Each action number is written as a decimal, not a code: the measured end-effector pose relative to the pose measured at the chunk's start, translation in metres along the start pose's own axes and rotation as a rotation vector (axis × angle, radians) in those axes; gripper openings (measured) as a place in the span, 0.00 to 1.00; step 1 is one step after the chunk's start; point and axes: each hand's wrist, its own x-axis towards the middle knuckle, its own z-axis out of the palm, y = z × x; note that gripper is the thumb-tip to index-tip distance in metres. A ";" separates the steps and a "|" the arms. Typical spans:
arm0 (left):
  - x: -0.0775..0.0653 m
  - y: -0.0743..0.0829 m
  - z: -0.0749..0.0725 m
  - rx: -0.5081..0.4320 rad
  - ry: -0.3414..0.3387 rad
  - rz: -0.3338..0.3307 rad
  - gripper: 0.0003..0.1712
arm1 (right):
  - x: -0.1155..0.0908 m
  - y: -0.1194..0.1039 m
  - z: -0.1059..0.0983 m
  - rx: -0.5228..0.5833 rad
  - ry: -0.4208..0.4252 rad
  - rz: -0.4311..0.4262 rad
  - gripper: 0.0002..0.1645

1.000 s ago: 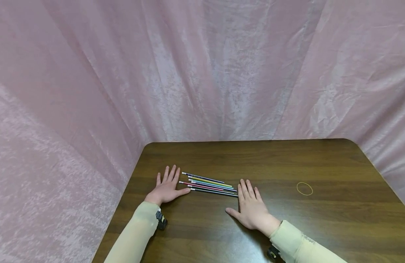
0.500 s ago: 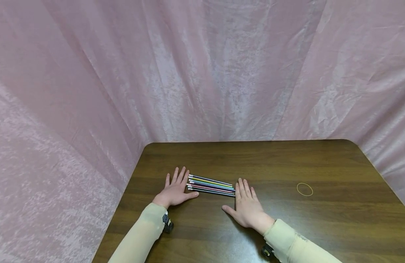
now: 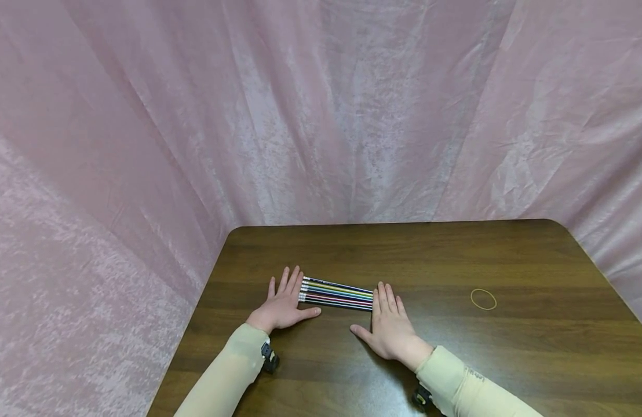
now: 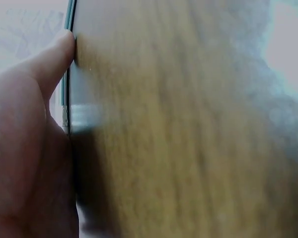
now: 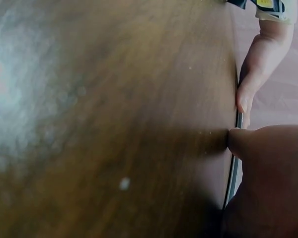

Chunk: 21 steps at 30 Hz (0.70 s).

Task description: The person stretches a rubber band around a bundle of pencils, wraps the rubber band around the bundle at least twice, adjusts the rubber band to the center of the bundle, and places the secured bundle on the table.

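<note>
Several pencils (image 3: 336, 293) in dark, yellow, light blue and red lie side by side on the wooden table, their white-tipped eraser ends to the left. Spread flat, my left hand (image 3: 280, 307) touches those eraser ends with its index finger, thumb pointing right below the row. At the other ends, my right hand (image 3: 391, 330) lies with straight fingers against the pencils, thumb out to the left. In the left wrist view a strip of pencil (image 4: 66, 99) shows behind the thumb. The right wrist view shows a dark pencil (image 5: 231, 181) past the thumb.
A yellow rubber band (image 3: 483, 299) lies on the table to the right of the right hand. The brown wooden table (image 3: 550, 359) has rounded far corners. Pink curtain (image 3: 321, 116) hangs behind and at the left.
My left hand has moved right and my right hand slightly left, both against the pencil ends. The uneven pencils now lie level at their ends. The rubber band has not moved.
</note>
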 end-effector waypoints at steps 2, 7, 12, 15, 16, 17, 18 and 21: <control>0.002 -0.004 0.003 0.003 0.000 0.000 0.71 | 0.001 0.001 0.001 0.000 0.002 -0.005 0.63; -0.002 -0.001 -0.004 0.030 -0.038 -0.017 0.69 | -0.001 0.005 -0.002 0.010 0.009 -0.017 0.63; -0.008 -0.001 -0.013 0.010 -0.036 0.017 0.68 | -0.001 0.010 -0.012 0.007 0.028 -0.054 0.64; -0.008 -0.002 -0.017 0.031 0.015 0.053 0.68 | 0.005 0.016 -0.022 0.002 0.062 -0.111 0.63; -0.007 -0.002 -0.019 0.027 0.038 0.069 0.67 | 0.008 0.017 -0.026 0.003 0.074 -0.133 0.62; -0.005 -0.002 -0.020 0.032 0.062 0.087 0.67 | 0.011 0.019 -0.028 0.011 0.087 -0.158 0.61; -0.004 -0.001 -0.021 0.029 0.083 0.111 0.66 | 0.014 0.020 -0.031 0.019 0.101 -0.187 0.59; 0.000 0.007 -0.026 0.014 0.120 0.178 0.62 | 0.023 0.023 -0.036 0.055 0.134 -0.255 0.54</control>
